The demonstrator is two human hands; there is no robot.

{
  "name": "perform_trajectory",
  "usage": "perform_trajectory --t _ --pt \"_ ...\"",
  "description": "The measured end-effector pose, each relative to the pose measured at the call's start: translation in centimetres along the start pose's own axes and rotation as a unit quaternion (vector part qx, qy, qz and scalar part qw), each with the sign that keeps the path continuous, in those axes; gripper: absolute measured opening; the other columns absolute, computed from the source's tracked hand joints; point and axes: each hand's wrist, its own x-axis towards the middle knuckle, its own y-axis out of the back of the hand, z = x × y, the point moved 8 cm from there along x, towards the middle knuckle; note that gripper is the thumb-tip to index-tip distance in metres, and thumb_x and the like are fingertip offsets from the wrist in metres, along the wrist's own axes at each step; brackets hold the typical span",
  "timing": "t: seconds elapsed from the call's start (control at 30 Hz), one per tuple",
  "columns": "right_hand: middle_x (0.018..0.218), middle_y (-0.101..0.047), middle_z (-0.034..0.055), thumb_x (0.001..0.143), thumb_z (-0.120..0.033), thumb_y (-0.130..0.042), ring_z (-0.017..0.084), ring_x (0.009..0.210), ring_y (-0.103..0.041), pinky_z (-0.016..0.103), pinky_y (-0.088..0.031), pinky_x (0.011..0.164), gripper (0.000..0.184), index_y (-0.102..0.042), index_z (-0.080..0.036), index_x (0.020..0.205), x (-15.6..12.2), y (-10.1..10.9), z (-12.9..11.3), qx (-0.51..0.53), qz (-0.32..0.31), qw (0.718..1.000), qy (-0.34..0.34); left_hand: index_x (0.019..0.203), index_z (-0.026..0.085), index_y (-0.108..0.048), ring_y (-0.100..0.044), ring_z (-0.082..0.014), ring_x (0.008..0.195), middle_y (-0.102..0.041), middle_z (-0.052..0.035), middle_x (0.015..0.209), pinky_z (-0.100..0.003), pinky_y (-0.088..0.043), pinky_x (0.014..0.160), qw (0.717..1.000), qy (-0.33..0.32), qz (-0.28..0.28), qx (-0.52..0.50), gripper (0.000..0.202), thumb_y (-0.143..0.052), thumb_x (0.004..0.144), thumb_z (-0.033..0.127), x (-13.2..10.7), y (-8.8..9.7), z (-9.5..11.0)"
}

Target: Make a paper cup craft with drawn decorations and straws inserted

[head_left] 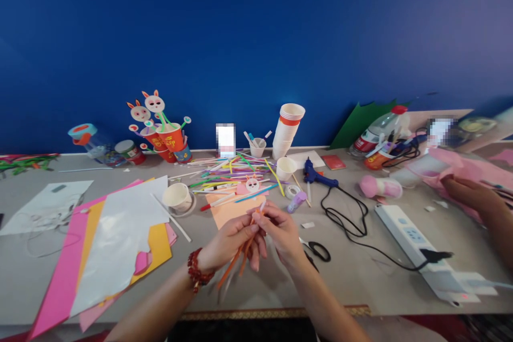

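Observation:
My left hand (232,243) and my right hand (280,232) meet above the table's front middle, both closed around two orange straws (234,264) that slant down to the left. A red bead bracelet (196,271) circles my left wrist. A peach paper sheet (230,211) lies just beyond my fingers, with a small pink bunny face (252,185) past it. Black scissors (318,250) lie right beside my right wrist.
Several coloured straws (236,171) are heaped at the middle back, near a stack of paper cups (287,131) and bunny cup crafts (164,133). Pink, yellow and white sheets (116,246) lie left. A blue glue gun (315,173), its cord and a power strip (412,238) lie right. Another person's hand (468,195) holds pink material at far right.

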Motion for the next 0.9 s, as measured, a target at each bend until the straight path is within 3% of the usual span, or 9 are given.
perform_trajectory --t 0.23,0.4,0.6,0.9 --pt "0.071 -0.051 -0.0006 0.083 -0.035 -0.069 0.012 0.062 -0.05 0.022 -0.042 0.052 0.023 -0.071 -0.019 0.067 -0.2 -0.3 0.2 0.005 0.02 1.0 0.019 0.104 0.014 -0.053 -0.064 -0.0115 0.041 -0.07 -0.0043 0.07 -0.016 -0.046 0.038 1.0 -0.008 0.02 0.0 0.032 -0.053 0.092 0.043 -0.4 0.0 0.0" --pt "0.079 -0.043 -0.0031 0.086 -0.036 -0.066 0.001 0.04 -0.036 0.018 -0.023 0.031 0.024 -0.067 -0.017 0.07 -0.6 -1.1 0.9 0.061 0.008 0.998 -0.012 0.098 0.015 -0.056 -0.063 -0.0096 0.044 -0.068 -0.0027 0.076 -0.018 -0.05 0.042 0.998 -0.02 0.061 -0.008 0.029 -0.059 0.089 0.042 -0.7 0.2 0.3" --pt "0.08 -0.044 -0.0028 0.087 -0.034 -0.065 0.001 0.042 -0.039 0.017 -0.027 0.033 0.028 -0.065 -0.016 0.067 -0.9 -1.2 1.0 0.056 0.019 0.998 0.009 0.092 0.014 -0.058 -0.062 -0.0091 0.046 -0.066 -0.0015 0.074 -0.019 -0.051 0.046 0.997 -0.01 0.073 0.017 0.03 -0.059 0.089 0.044 -0.8 0.7 0.1" --pt "0.076 -0.048 0.0001 0.086 -0.036 -0.065 0.009 0.056 -0.05 0.017 -0.038 0.038 0.024 -0.071 -0.019 0.07 -0.8 -1.0 0.2 -0.001 0.0 1.0 0.021 0.087 0.013 -0.058 -0.062 -0.0105 0.043 -0.068 -0.0037 0.069 -0.018 -0.047 0.043 0.998 0.003 0.056 0.022 0.034 -0.059 0.088 0.047 -0.8 1.1 -0.1"
